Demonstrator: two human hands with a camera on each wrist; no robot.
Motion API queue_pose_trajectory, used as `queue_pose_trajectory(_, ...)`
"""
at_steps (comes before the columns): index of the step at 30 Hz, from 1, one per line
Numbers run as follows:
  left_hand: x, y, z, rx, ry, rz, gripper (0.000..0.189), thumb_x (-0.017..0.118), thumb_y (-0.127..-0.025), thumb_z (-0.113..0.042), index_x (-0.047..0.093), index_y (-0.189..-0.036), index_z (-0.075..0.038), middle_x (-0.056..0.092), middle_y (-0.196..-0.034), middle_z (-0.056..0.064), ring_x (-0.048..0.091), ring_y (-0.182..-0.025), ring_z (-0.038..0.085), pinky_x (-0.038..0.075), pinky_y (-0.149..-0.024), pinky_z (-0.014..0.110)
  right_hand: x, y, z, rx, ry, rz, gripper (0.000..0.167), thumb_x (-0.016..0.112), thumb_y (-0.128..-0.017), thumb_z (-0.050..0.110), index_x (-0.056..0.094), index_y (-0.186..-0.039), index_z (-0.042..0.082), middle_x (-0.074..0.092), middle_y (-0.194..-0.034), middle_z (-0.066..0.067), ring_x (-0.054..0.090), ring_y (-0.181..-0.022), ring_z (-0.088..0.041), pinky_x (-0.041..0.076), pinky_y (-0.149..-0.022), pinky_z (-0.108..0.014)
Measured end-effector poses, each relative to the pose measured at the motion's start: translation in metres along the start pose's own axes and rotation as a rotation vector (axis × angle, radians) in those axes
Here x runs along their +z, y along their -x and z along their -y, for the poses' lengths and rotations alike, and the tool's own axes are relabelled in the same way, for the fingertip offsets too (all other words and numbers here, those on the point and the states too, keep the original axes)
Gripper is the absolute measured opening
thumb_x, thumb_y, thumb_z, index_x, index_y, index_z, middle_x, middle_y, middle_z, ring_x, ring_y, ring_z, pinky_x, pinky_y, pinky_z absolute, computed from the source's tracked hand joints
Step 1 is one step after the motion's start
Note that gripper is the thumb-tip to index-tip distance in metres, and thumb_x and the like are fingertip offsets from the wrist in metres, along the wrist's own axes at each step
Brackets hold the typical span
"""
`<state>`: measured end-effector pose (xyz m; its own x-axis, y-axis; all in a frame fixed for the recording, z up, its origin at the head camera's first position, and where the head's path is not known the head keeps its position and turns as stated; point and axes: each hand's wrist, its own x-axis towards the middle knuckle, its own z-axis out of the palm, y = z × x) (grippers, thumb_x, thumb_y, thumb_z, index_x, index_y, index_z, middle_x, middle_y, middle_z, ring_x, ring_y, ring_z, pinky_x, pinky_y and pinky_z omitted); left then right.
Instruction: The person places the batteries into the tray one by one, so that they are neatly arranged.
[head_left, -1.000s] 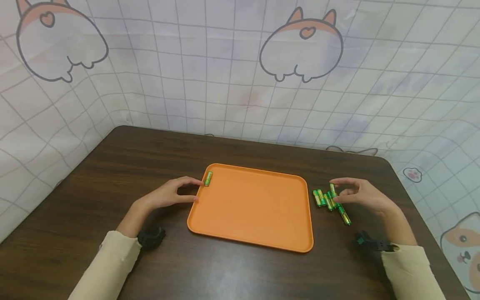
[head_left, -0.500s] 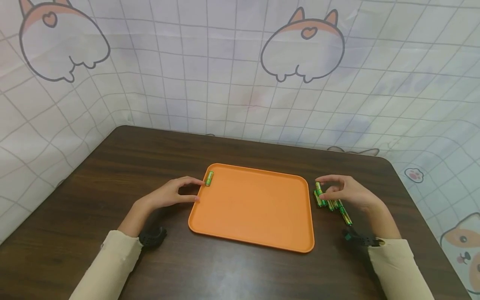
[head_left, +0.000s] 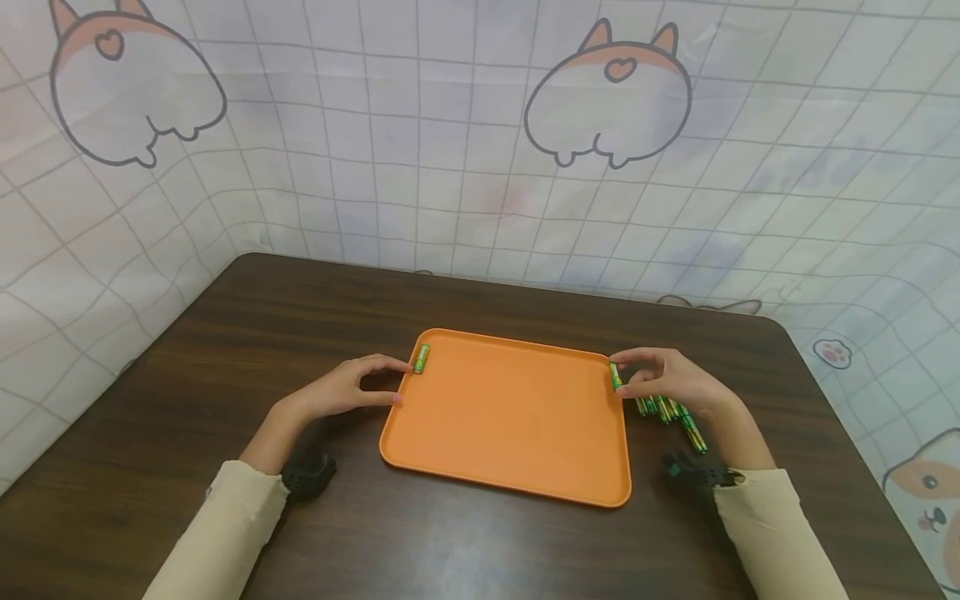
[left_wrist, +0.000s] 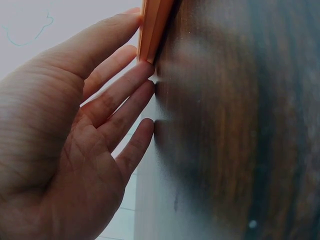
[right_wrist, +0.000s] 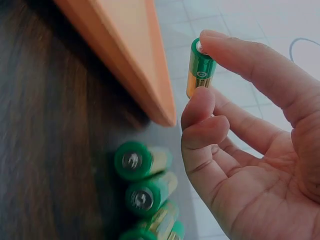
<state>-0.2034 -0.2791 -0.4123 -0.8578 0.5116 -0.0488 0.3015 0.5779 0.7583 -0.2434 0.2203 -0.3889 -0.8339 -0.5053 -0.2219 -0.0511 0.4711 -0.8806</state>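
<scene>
An orange tray (head_left: 510,417) lies on the table, with one green battery (head_left: 422,359) resting near its far left corner. Fairly straight fingers of my left hand (head_left: 337,390) touch the tray's left rim; in the left wrist view thumb and fingertips meet its outer wall (left_wrist: 150,32). Thumb and fingers of my right hand (head_left: 675,382) pinch a green and gold battery (right_wrist: 201,67) by its ends, held up at the tray's right rim. Several more batteries (head_left: 666,410) lie on the table beneath that hand, partly hidden by it.
The dark wooden table (head_left: 450,550) spreads around the tray. A white grid-patterned cloth (head_left: 450,167) with cartoon animals hangs behind and at both sides. Each wrist wears a black band, seen at the left wrist strap (head_left: 307,475).
My right hand has carried the pinched battery left, from over the loose batteries to the tray's right rim. The left hand stays at the left rim.
</scene>
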Motion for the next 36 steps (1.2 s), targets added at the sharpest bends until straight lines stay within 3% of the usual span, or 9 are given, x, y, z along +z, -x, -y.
queue_pose_trajectory(5,0.0,-0.001,0.001,0.002,-0.005,-0.001,0.053,0.071,-0.09,-0.032,0.056,-0.137,-0.012,0.052,-0.14,0.011,0.043,-0.133,0.032,0.036,-0.107,0.053,0.002,-0.006,0.007,-0.004,0.03,-0.009,0.065,0.078,-0.085,0.018,0.049,-0.14,-0.001,0.065,-0.112,-0.016,0.067,-0.085,-0.025,0.048,-0.076,-0.032)
queue_pose_trajectory(14,0.001,0.0,0.003,-0.014,0.002,0.005,0.052,0.07,-0.091,-0.032,0.056,-0.137,-0.013,0.05,-0.141,0.012,0.043,-0.133,0.033,0.037,-0.106,0.054,0.004,-0.016,0.02,-0.001,0.065,0.012,0.064,0.077,-0.086,0.02,0.049,-0.141,0.001,0.052,-0.135,-0.022,0.065,-0.096,-0.02,0.047,-0.089,-0.036)
queue_pose_trajectory(17,0.001,0.0,0.002,-0.015,0.007,0.008,0.052,0.07,-0.091,-0.032,0.056,-0.137,-0.013,0.05,-0.142,0.012,0.042,-0.133,0.033,0.037,-0.106,0.054,0.007,-0.02,0.024,-0.009,0.051,0.021,0.064,0.077,-0.086,0.019,0.049,-0.14,0.001,0.057,-0.129,-0.025,0.065,-0.094,-0.024,0.048,-0.092,-0.039)
queue_pose_trajectory(21,0.0,0.001,0.001,-0.013,0.01,0.007,0.051,0.07,-0.091,-0.031,0.056,-0.137,-0.013,0.05,-0.142,0.012,0.042,-0.134,0.034,0.036,-0.107,0.055,0.014,-0.027,0.028,-0.025,0.033,0.018,0.063,0.078,-0.085,0.018,0.051,-0.139,0.002,0.054,-0.134,-0.025,0.066,-0.094,-0.027,0.047,-0.095,-0.042)
queue_pose_trajectory(29,-0.001,0.001,0.003,-0.004,0.001,0.007,0.052,0.07,-0.092,-0.032,0.056,-0.137,-0.013,0.05,-0.142,0.013,0.042,-0.133,0.034,0.037,-0.107,0.054,0.032,-0.045,0.039,-0.052,0.016,0.022,0.062,0.078,-0.084,0.02,0.053,-0.138,0.004,0.053,-0.138,-0.022,0.066,-0.097,-0.024,0.038,-0.105,-0.054)
queue_pose_trajectory(36,-0.001,0.0,0.003,0.003,-0.005,0.004,0.052,0.071,-0.091,-0.032,0.056,-0.137,-0.013,0.051,-0.141,0.012,0.043,-0.134,0.033,0.037,-0.107,0.054,0.044,-0.059,0.047,-0.051,0.003,0.034,0.062,0.079,-0.083,0.021,0.054,-0.137,0.005,0.043,-0.146,-0.021,0.066,-0.102,-0.023,0.034,-0.107,-0.057)
